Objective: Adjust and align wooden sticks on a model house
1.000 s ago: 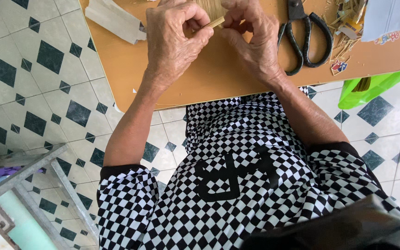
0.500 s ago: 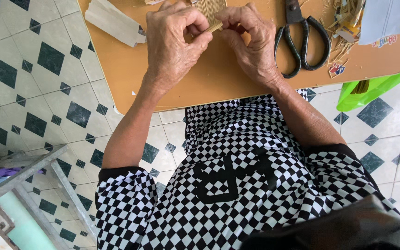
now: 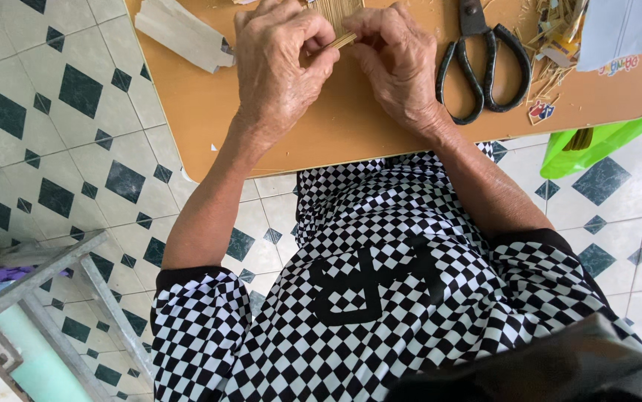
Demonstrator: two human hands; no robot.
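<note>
Straw-coloured thin sticks [image 3: 334, 15] lie bunched at the desk's [image 3: 209, 119] far edge, pinched between both hands: left hand [image 3: 280, 63] and right hand [image 3: 395, 59] curl closed on one stick [image 3: 343, 40]. Black scissors [image 3: 481, 63] rest near the right edge.

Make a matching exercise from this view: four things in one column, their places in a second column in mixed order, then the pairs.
Things:
1. scissors
2. bundle of thin sticks
3. green bag
4. pale folded card

Places:
A. between left hand and right hand
B. on the floor by the board's right edge
C. on the board, right of both hands
D. on the board's left part

Pairs: 1-C, 2-A, 3-B, 4-D
</note>
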